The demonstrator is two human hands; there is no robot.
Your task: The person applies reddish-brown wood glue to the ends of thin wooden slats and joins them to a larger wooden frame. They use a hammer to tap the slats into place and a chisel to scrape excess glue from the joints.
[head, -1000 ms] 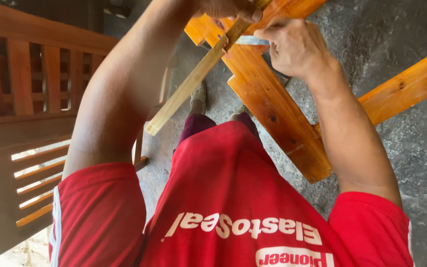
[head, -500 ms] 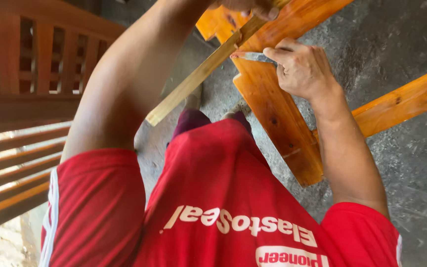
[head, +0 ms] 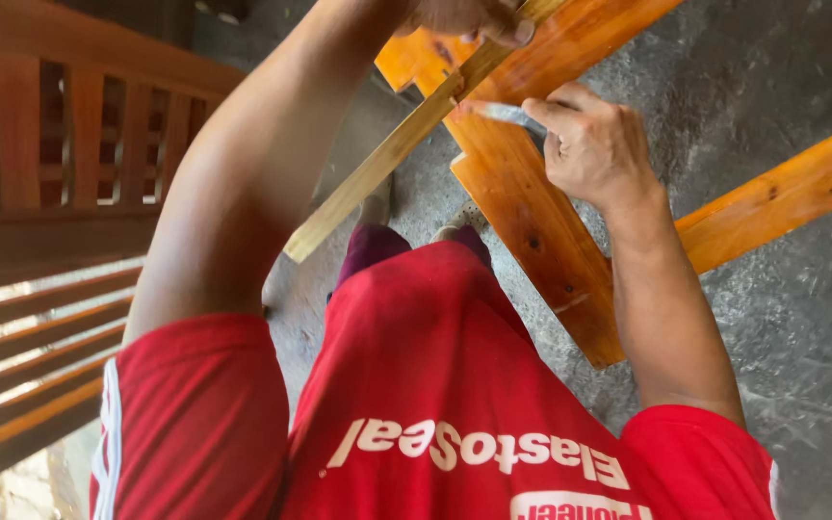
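My left hand (head: 474, 17) grips the upper end of a pale, narrow wooden strip (head: 387, 159) that slants down to the left over my legs. My right hand (head: 594, 144) is shut on a small flat metal blade (head: 498, 113), whose tip touches the strip's edge just below my left hand. Under both hands lies an orange varnished wooden board (head: 532, 231) with a notched end, resting on the floor. My red shirt fills the bottom of the view.
A slatted wooden furniture piece (head: 79, 135) in reddish-brown stands at the left. A second orange plank (head: 782, 193) runs off to the right. The floor (head: 801, 318) is rough grey concrete. My feet (head: 377, 207) show beneath the strip.
My right hand with the blade has come down a little along the strip, toward me. The strip and my left hand have stayed about where they were.
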